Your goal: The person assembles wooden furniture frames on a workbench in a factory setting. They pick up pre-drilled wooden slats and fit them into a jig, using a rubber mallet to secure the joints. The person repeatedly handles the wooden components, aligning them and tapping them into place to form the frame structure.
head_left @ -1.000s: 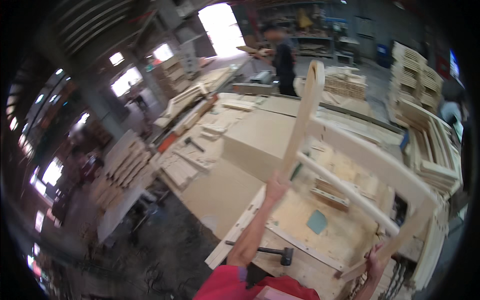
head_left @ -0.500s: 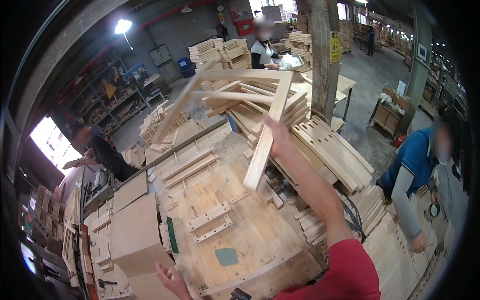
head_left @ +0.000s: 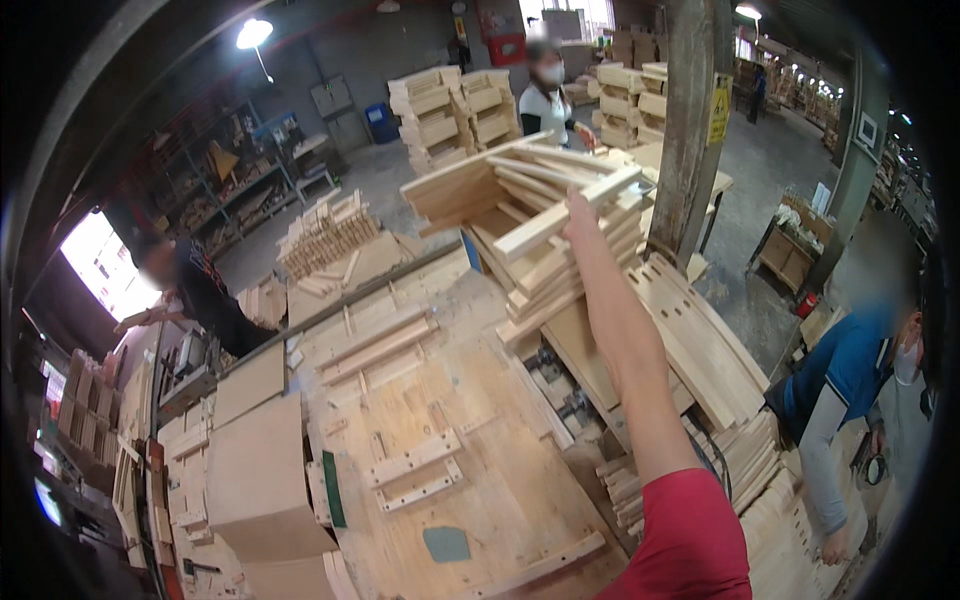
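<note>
My right arm reaches far across the bench, and my right hand [head_left: 581,214] is closed on the near bar of a pale wooden frame [head_left: 532,233]. That frame lies level on top of a stack of similar wooden frames [head_left: 540,318] beyond the bench's right side. Its far bars merge with the pile, so I cannot make out all of its outline. My left hand is out of sight. Below my arm is the plywood work surface [head_left: 500,455], with wooden strips [head_left: 415,458] bearing holes fixed on it.
A column [head_left: 692,130] rises just right of the stack. Boards with oval holes [head_left: 700,345] lie beside my forearm. One co-worker in blue [head_left: 835,370] works close on the right, another in dark clothes [head_left: 215,305] on the left. A third person [head_left: 548,105] stands behind the stack.
The wooden frame, raised and tilted over the bench before, has moved away and down onto the stack, my right hand still on it. My left hand has left the view.
</note>
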`<state>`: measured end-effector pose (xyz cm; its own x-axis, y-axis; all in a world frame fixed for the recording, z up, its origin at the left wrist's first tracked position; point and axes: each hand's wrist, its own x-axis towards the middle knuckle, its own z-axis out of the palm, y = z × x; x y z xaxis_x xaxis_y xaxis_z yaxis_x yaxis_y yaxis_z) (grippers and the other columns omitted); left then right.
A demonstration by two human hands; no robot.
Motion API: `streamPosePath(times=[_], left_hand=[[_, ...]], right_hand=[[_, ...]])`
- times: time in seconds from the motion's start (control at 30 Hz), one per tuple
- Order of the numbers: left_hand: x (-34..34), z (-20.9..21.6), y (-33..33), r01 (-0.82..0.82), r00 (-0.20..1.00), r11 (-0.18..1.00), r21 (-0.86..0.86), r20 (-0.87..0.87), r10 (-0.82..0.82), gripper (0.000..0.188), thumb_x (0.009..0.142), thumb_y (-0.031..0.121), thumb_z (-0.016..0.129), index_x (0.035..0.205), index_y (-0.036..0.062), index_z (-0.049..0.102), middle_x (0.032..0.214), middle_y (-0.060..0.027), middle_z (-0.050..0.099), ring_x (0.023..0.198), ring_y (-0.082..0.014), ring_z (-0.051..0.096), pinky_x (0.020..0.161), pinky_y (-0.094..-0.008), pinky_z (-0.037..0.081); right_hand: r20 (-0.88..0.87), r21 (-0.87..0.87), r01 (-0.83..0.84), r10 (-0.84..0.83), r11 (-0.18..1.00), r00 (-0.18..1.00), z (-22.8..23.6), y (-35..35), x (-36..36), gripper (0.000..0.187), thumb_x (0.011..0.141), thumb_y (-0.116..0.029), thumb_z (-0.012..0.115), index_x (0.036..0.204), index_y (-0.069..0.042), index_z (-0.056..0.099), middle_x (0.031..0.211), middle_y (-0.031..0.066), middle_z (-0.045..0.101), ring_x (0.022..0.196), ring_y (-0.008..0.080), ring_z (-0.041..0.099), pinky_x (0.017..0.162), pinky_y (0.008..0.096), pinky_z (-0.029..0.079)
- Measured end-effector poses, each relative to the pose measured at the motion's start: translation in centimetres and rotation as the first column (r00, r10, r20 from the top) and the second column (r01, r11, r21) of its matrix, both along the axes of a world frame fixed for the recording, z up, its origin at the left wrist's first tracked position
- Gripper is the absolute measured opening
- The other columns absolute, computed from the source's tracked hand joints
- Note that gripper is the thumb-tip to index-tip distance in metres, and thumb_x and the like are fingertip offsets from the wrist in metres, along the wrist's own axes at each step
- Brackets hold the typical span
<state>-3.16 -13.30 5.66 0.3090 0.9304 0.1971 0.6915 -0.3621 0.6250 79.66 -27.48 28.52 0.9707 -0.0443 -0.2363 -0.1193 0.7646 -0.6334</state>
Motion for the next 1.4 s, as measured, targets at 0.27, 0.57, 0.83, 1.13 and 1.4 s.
streamPosePath(times=[0.27, 0.57, 0.83, 1.13, 1.4], left_hand=[[-4.5, 0.0, -3.1, -0.159, 0.987, 0.987, -0.001, -0.013, 0.159, 0.049, 0.095, 0.022, 0.066, 0.137, -0.0038, 0.057, 0.118, -0.0221, 0.067, 0.095, -0.0326, 0.065, 0.082, -0.0405, 0.054], [-17.5, 0.7, 0.6, -0.473, 0.846, 0.822, -0.317, -0.422, 0.324, 0.06, 0.089, 0.044, 0.068, 0.123, -0.005, 0.063, 0.121, -0.0313, 0.061, 0.116, -0.0451, 0.058, 0.098, -0.0513, 0.046], [-26.0, 1.3, 0.8, -0.326, 0.927, 0.7, -0.636, -0.359, 0.105, 0.06, 0.086, 0.053, 0.071, 0.105, -0.0038, 0.071, 0.086, -0.0166, 0.07, 0.085, -0.0253, 0.067, 0.08, -0.0391, 0.053], [-27.4, -1.9, -1.9, -0.188, 0.968, 0.668, -0.72, -0.021, 0.25, 0.039, 0.09, 0.035, 0.071, 0.105, -0.0012, 0.074, 0.091, -0.0011, 0.071, 0.08, -0.0109, 0.059, 0.072, -0.0283, 0.049], [-29.3, 2.1, 1.2, -0.086, 0.982, 0.749, -0.657, 0.071, 0.174, 0.058, 0.08, 0.036, 0.081, 0.122, -0.0009, 0.067, 0.112, -0.0106, 0.071, 0.103, -0.0182, 0.066, 0.09, -0.0348, 0.053]], right_hand=[[0.417, -0.896, 0.353, 0.235, 0.27, 0.878, 0.4, -10.9, -13.3, 0.069, 0.082, -0.025, 0.075, 0.138, 0.007, 0.05, 0.132, 0.0261, 0.061, 0.121, 0.0305, 0.062, 0.1, 0.0387, 0.049], [0.012, -0.483, 0.422, 0.476, -0.767, 0.879, -13.3, -30.1, -30.8, 0.036, 0.08, -0.001, 0.06, 0.116, -0.001, 0.063, 0.112, 0.0211, 0.065, 0.101, 0.0394, 0.064, 0.08, 0.0494, 0.053], [-0.021, -0.366, 0.276, 0.304, -0.889, 0.952, -13.3, -26.6, -31.8, 0.054, 0.082, -0.002, 0.068, 0.133, 0.001, 0.05, 0.122, 0.0235, 0.06, 0.107, 0.044, 0.061, 0.087, 0.0529, 0.053], [0.093, -0.692, 0.367, 0.427, -0.622, 0.899, -12.9, -28.9, -41.4, 0.064, 0.08, -0.012, 0.068, 0.139, 0.001, 0.045, 0.12, 0.0311, 0.059, 0.113, 0.0482, 0.058, 0.097, 0.0514, 0.046], [-0.144, -0.918, -0.352, 0.674, 0.182, 0.725, -13.9, -16.8, -56.0, 0.063, 0.087, -0.026, 0.073, 0.141, -0.001, 0.052, 0.119, 0.0072, 0.06, 0.111, 0.0197, 0.057, 0.098, 0.0364, 0.045]])
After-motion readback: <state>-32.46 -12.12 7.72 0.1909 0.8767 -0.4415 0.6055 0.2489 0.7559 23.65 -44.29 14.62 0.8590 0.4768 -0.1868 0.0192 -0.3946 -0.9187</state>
